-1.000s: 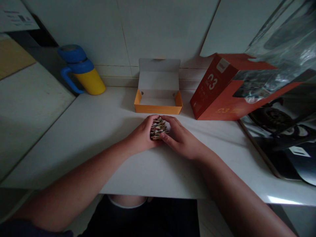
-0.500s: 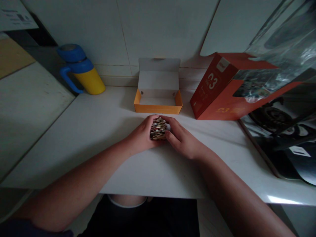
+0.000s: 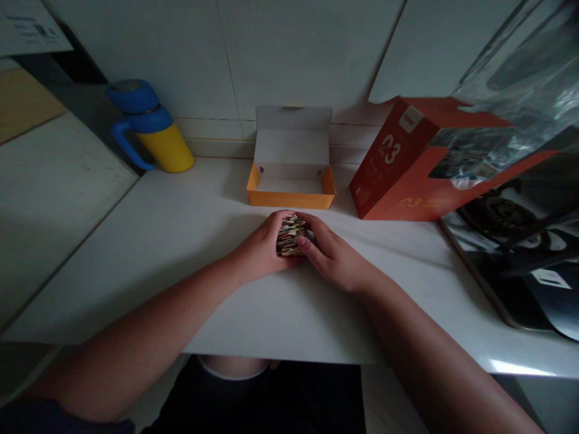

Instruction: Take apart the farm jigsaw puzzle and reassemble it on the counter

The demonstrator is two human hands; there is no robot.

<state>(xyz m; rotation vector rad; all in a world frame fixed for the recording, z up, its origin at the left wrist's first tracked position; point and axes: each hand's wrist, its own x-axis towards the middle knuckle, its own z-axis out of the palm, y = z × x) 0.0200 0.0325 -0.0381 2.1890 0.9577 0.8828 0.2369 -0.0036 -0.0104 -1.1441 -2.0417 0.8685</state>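
A thick stack of thin flat pieces (image 3: 290, 231), perhaps packets or cards, is clasped between my two hands, its uneven edges facing me. Their kind is too small to make out. My left hand (image 3: 266, 246) wraps around the stack's left side and underside. From the right, my right hand (image 3: 329, 252) closes on it, thumb lying across the near edges and fingers behind. Just beyond the hands stands an orange cardboard box (image 3: 289, 199), its lid raised at the back and nothing visible inside.
A blue and yellow flask (image 3: 156, 129) with a handle stands at the back left of the white counter (image 3: 149, 253). To the right is a red box (image 3: 402, 166) with clear plastic wrap (image 3: 534, 114) over it. Beside it sits a black stove (image 3: 511, 241).
My right thumb has shifted slightly left over the edges of the stack. The hands otherwise stay in place, and the view has moved a little.
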